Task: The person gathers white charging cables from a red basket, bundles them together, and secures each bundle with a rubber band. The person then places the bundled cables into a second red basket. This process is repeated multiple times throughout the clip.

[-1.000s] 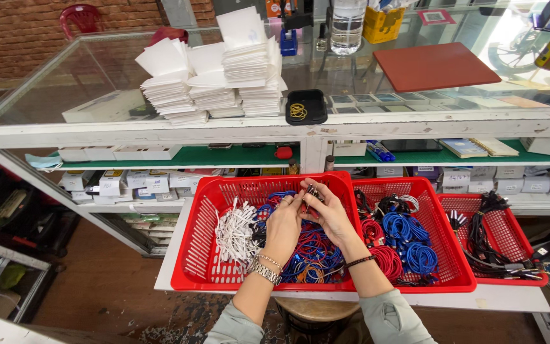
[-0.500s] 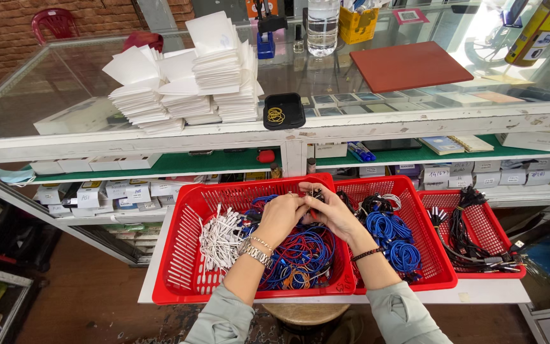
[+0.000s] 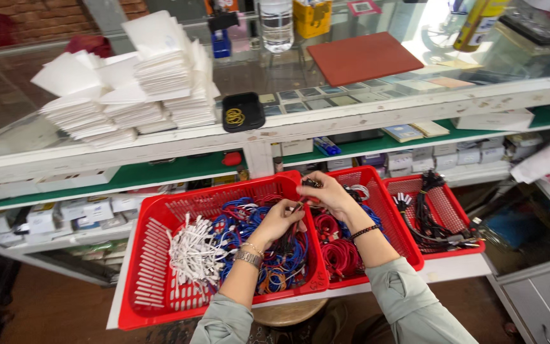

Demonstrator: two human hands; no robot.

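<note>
Above the large red plastic mesh basket (image 3: 160, 255), the left hand (image 3: 279, 220) and right hand (image 3: 327, 193) pinch shut on a dark thin cable (image 3: 299, 207); keep it taut, clear of the blue cable tangle (image 3: 256, 223) beneath.

The left hand (image 3: 279, 220) hides part of the thin cable (image 3: 297, 205); its far end is too small to tell.

Red baskets (image 3: 160, 223) hold white cables (image 3: 192, 255) and blue cables (image 3: 240, 213).
</note>
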